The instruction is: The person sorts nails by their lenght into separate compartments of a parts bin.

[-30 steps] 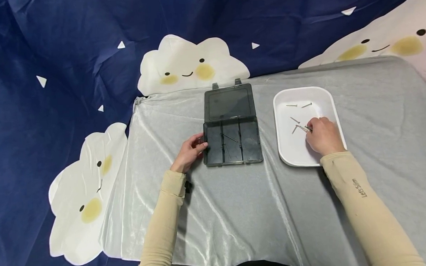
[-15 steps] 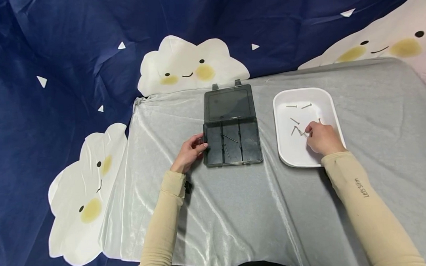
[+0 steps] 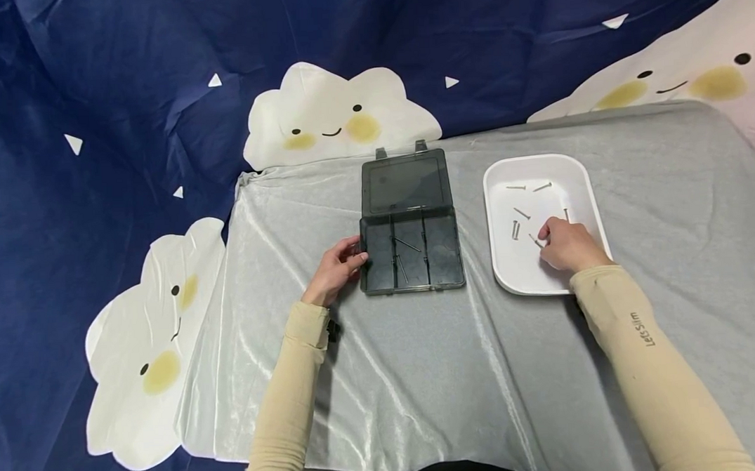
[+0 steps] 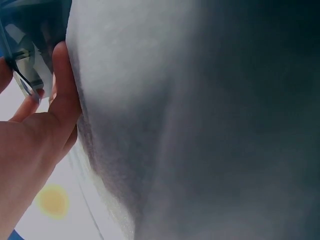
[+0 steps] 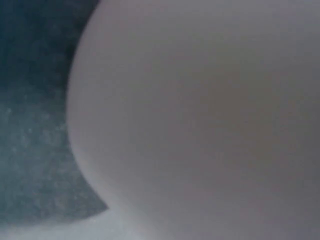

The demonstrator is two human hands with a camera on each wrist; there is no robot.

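Note:
A dark see-through compartment box lies with its lid folded back, in the middle of the head view. Two thin screws, an upper screw and a lower screw, rest in its middle compartment. My left hand grips the box's left edge, thumb on the rim; the left wrist view shows its fingers around the box corner. Inside the white bin, my right hand has its fingertips pinched at one end of a screw. The right wrist view shows mostly the bin's blurred wall.
Several other screws lie in the bin, among them a pair side by side and one screw beyond the right hand. Grey cloth covers the table. A blue curtain with clouds hangs behind.
My right hand has shifted slightly within the bin. Screws near its fingertips have spread: two now lie side by side, and one is apart at the fingers. The left hand and box have stayed put.

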